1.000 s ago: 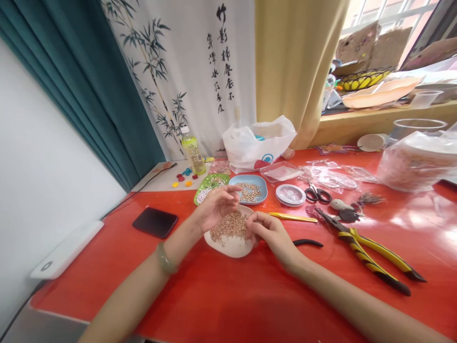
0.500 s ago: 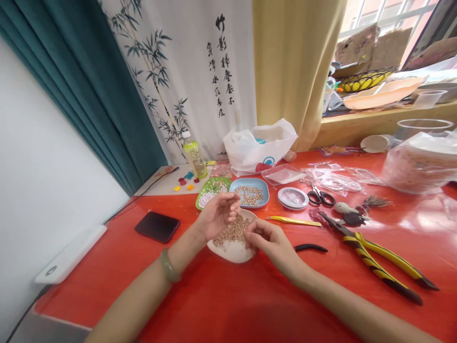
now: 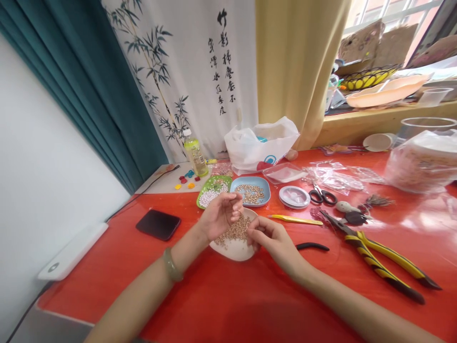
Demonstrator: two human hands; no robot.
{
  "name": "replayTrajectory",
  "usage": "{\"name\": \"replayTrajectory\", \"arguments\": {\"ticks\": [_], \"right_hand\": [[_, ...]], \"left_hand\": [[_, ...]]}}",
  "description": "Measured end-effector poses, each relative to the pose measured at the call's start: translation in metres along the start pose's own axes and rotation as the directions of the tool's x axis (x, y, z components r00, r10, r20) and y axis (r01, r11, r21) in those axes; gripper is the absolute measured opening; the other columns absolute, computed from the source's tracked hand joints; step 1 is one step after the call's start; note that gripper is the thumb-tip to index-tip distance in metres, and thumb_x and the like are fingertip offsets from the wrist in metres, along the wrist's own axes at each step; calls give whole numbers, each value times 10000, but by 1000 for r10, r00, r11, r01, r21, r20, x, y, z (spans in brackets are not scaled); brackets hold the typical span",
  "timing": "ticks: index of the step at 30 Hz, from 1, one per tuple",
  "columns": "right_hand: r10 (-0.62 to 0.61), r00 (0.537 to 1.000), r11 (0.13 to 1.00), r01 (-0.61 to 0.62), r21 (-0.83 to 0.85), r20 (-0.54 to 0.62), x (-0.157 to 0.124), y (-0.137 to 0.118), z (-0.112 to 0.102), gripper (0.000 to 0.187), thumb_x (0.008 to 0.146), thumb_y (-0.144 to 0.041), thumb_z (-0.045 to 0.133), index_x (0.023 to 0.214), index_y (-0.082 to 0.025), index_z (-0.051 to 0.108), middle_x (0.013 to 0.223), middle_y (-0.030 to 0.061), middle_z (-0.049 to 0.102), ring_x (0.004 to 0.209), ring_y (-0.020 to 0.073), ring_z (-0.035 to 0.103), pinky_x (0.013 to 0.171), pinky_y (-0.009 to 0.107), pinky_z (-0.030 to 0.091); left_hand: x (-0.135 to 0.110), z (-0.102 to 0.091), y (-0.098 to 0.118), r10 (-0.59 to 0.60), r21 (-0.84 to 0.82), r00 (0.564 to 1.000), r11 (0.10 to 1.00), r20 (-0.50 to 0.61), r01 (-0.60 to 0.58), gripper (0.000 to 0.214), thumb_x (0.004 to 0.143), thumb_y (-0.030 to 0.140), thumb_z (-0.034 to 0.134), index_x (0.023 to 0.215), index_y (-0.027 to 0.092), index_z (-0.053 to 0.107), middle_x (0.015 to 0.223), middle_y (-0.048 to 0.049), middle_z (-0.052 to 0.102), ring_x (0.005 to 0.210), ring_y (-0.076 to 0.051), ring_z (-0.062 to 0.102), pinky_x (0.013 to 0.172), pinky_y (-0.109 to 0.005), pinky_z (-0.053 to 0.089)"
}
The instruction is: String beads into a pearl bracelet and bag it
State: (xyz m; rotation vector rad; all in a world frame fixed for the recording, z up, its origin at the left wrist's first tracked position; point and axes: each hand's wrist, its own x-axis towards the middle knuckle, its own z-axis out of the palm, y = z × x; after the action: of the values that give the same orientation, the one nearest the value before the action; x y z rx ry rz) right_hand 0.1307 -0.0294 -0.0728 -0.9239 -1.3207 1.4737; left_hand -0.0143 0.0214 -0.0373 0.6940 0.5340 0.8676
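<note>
A white dish (image 3: 235,248) heaped with small copper-coloured beads (image 3: 236,230) sits on the red table (image 3: 250,295). My left hand (image 3: 219,216) hovers over the dish's left side, palm up, fingers curled in toward the thumb; what it holds is too small to make out. My right hand (image 3: 267,238) rests at the dish's right rim with thumb and fingers pinched together over the beads. A green bangle (image 3: 170,265) is on my left wrist.
Behind the dish stand a blue tray of beads (image 3: 250,191), a green tray of pale beads (image 3: 212,189), a thread spool (image 3: 294,196) and scissors (image 3: 323,195). Yellow tweezers (image 3: 294,219), black pliers (image 3: 312,246) and yellow-handled cutters (image 3: 378,259) lie right. A phone (image 3: 158,224) lies left.
My left hand's fingers have curled further in toward the palm. My right hand stays pinched at the dish's rim. The view has shifted slightly.
</note>
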Motion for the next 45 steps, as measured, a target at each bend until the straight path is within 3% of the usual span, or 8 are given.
{"name": "replayTrajectory", "arguments": {"ticks": [45], "right_hand": [[-4, 1000, 1000, 5, -31, 18, 0, 1, -3, 139, 732, -227, 517, 608, -173, 486, 546, -35, 543, 478, 75, 484, 510, 222, 400]], "left_hand": [[1, -5, 0, -17, -70, 998, 997, 64, 21, 68, 703, 135, 503, 726, 106, 560, 528, 23, 399, 470, -50, 389, 390, -112, 333]]}}
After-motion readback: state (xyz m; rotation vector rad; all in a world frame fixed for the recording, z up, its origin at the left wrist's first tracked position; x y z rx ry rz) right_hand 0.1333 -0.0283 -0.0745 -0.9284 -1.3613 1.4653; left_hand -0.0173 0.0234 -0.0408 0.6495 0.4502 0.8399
